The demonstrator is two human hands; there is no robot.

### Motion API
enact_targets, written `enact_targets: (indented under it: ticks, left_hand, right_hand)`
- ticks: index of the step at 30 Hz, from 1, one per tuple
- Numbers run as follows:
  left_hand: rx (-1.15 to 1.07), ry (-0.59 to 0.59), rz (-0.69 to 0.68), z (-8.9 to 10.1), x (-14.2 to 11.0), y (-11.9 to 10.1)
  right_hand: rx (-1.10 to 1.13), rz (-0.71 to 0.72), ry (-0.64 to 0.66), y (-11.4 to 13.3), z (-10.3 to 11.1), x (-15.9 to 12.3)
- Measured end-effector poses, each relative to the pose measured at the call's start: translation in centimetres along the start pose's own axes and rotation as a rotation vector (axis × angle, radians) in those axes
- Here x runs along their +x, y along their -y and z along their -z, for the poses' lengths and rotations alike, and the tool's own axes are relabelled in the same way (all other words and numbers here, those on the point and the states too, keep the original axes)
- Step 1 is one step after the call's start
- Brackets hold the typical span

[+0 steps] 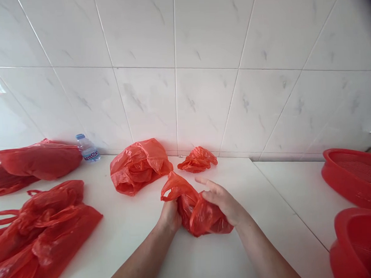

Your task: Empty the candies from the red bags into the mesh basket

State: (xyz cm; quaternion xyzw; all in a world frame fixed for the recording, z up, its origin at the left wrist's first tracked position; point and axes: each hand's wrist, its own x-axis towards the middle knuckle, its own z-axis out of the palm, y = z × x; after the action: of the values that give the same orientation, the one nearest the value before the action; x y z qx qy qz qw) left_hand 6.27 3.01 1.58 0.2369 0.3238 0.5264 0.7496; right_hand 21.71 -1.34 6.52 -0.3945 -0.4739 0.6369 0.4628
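A crumpled red plastic bag (204, 216) is between my two hands, over the white table. My left hand (171, 215) is closed on the bag's left side, its fingertips hidden behind the plastic. At the right side, my right hand (220, 199) rests against the bag with its fingers stretched out and apart. One loop handle of the bag sticks up at the upper left. What the bag contains, if anything, cannot be made out. Just behind it lie a small crumpled red bag (198, 159) and a larger bunched red bag (140, 167).
Filled-looking red bags (45, 159) and tied red bags (45, 239) lie on the left. A clear water bottle (89, 149) with a blue cap leans near the tiled wall (208, 93). Two red baskets (337, 171) stand on the right, past a seam in the white tabletop (128, 227).
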Motion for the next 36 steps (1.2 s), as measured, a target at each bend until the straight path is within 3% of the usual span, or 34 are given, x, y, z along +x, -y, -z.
enact_targets:
  ticks: [3,7,13,19,23,25,27,30,33,36]
  left_hand:
    - [0.123,0.070,0.002,-0.4,-0.8,0.2]
    - [0.332,0.128,-0.069,-1.2,-2.1,0.1]
    - [0.620,0.083,-0.245,-1.6,-2.4,0.0]
    - [0.716,0.110,-0.344,-1.9,-3.3,0.6]
    - [0.823,0.257,-0.589,-2.2,-4.1,1.0]
    - [0.853,0.272,-0.695,-2.3,-4.1,1.1]
    - [0.803,0.224,-0.636,-2.4,-4.0,1.0]
    - [0.634,0.135,-0.386,-2.2,-3.5,0.6]
    - [0.505,0.156,-0.217,-1.8,-3.0,0.3]
    - [0.435,0.195,-0.148,-1.4,-2.7,0.2]
  right_hand:
    - [-0.227,-0.040,0.094,0.1,-0.6,-0.1]
    - [-0.378,0.006,0.031,0.3,-1.5,-0.2]
    - [-0.228,0.008,-0.005,-0.4,-1.6,0.2]
    - [0.014,-0.036,-0.304,-2.0,-0.2,1.9]
    - [0.029,-0.030,-0.349,-2.7,0.5,2.7]
    - [0.025,-0.015,-0.337,-3.0,0.6,2.7]
    - [0.028,-0.001,-0.298,-3.0,0.6,2.4]
    - [0.055,-0.001,-0.215,-2.6,0.7,1.4]
    - [0.146,-0.029,-0.062,-1.9,0.9,0.4]
    - [0.198,-0.015,0.051,-1.5,1.2,0.0]
